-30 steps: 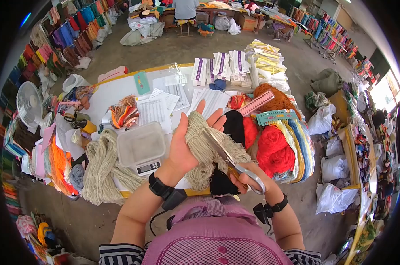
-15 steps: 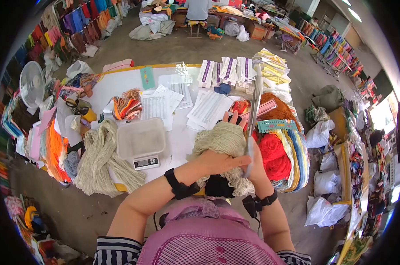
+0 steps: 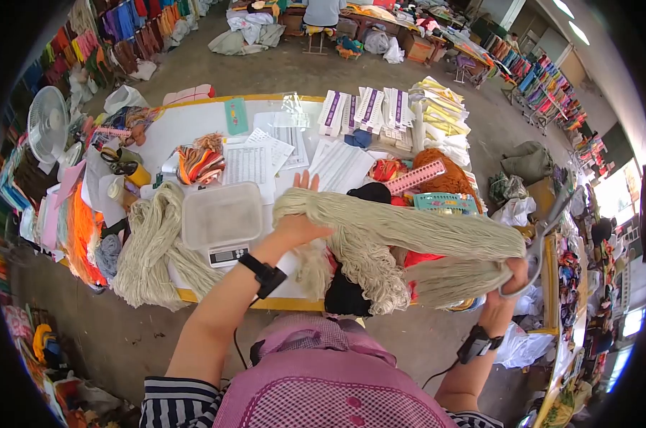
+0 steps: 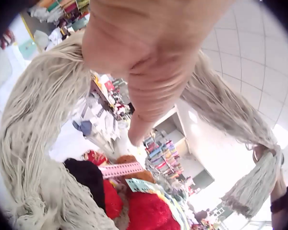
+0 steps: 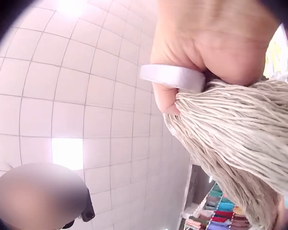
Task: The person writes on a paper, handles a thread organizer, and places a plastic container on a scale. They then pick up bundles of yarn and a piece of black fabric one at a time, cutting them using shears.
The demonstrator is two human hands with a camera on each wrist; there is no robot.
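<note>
A long hank of pale grey-beige yarn [image 3: 423,225] stretches between both hands over the table. My left hand [image 3: 298,227] holds one end, the strands lying in the crook between thumb and fingers, with loose yarn hanging below. Out past the table's right side, my right hand [image 3: 510,278] grips the other end, where the strands fold over. Scissors [image 3: 534,258] stay in that same hand, blades pointing up and away; in the right wrist view their pale handle loop [image 5: 170,76] rings the fingers beside the yarn [image 5: 240,115].
A second pale hank [image 3: 155,250] hangs over the front edge at left, beside a clear plastic tub [image 3: 223,216] on a digital scale [image 3: 228,255]. Black yarn [image 3: 348,294] lies under the stretched hank. Printed sheets [image 3: 248,170] and purple-striped cards [image 3: 369,107] lie farther back.
The hank, bunched at my hands before, is now drawn out lengthwise. My right hand has moved far right with yarn and scissors; my left has moved back left from beside it.
</note>
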